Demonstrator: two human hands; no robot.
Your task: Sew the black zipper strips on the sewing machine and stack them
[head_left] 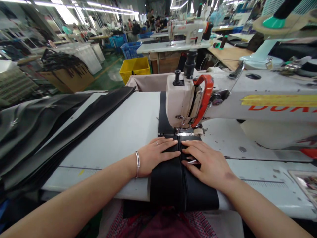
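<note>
- Black material (165, 181) lay on the worktop (123, 125), partly beneath the sewing machine (179, 99).
- Left hand (153, 153) rested flat on it, grip wide.
- Right hand (209, 161) touched it too; whether its grip held a pale sliver (191, 161) was unclear.

Cool, fairly even light comes from fluorescent tubes (109, 7) overhead, burnt to white streaks; black leather-like strips (99, 110) at left carry a soft grey sheen. The industrial sewing machine (178, 102) is fairly clear, distant workers (151, 19) dim and soft, and wide-angle distortion stretches the forearms (86, 191) toward the lower corners
</note>
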